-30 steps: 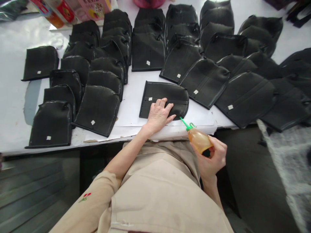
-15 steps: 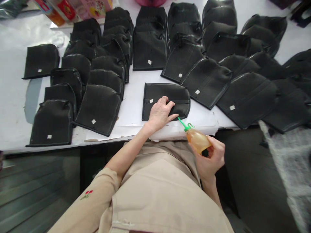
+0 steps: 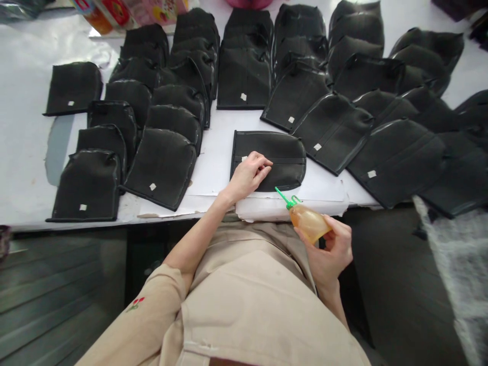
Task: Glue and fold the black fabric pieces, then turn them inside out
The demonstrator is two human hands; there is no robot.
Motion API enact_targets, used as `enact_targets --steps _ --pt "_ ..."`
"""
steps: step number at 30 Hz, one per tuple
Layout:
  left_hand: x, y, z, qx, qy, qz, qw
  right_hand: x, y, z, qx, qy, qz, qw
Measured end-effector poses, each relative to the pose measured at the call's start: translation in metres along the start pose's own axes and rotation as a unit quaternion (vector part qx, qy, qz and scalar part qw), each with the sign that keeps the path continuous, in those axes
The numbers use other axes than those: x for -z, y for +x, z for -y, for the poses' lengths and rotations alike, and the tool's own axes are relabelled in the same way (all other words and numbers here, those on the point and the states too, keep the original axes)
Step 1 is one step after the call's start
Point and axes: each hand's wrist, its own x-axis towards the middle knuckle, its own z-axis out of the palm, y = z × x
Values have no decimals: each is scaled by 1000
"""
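A flat black piece (image 3: 285, 147) with one rounded end lies on the white tabletop in front of me. My left hand (image 3: 250, 174) rests over its left part, fingers curled together; whether they pinch anything is hidden. Partly under that hand is a small pale sticker. In my right hand (image 3: 333, 249) is a soft bottle (image 3: 309, 222) of amber liquid, held tilted. Its thin green nozzle (image 3: 282, 195) points up and left, with the tip close to the piece's near edge.
Overlapping black pieces lie to the left (image 3: 162, 165), behind (image 3: 244, 76) and to the right (image 3: 398, 157). Packages (image 3: 114, 12) and a pink object (image 3: 249, 3) stand at the back. The table's front edge runs just before my lap.
My left fingers have drawn together and moved away from the near edge. The nozzle tip has shifted left along that edge. The whole view has shifted slightly.
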Motion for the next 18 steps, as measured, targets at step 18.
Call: enact_targets --steps 18 --pt "33 -45 21 74 43 -206 975 -20 7 17 14 53 71 996"
